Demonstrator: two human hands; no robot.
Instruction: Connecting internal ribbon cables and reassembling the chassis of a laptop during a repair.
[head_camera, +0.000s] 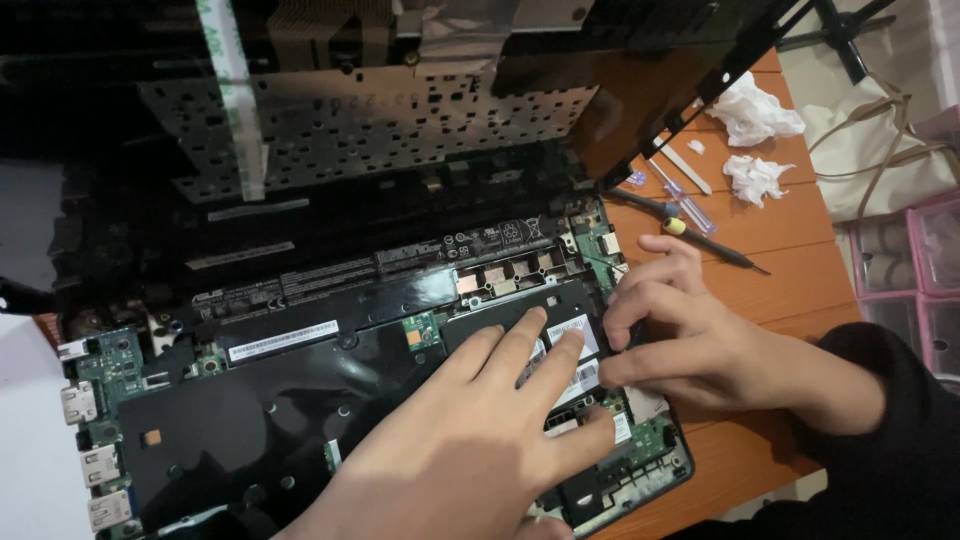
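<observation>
The left hand (470, 440) is pressing spread fingers (520, 340) flat on the labelled drive (572, 352) in the opened laptop (300, 400), steadying it, while the right hand (690, 335) is pinching its edge, screwdrivers (690, 215) lying near on the counter (780, 250).

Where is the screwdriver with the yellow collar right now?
In the head view, the screwdriver lies on the orange table at upper right, just beyond the right hand, beside the opened laptop and below the crumpled tissues.
</observation>
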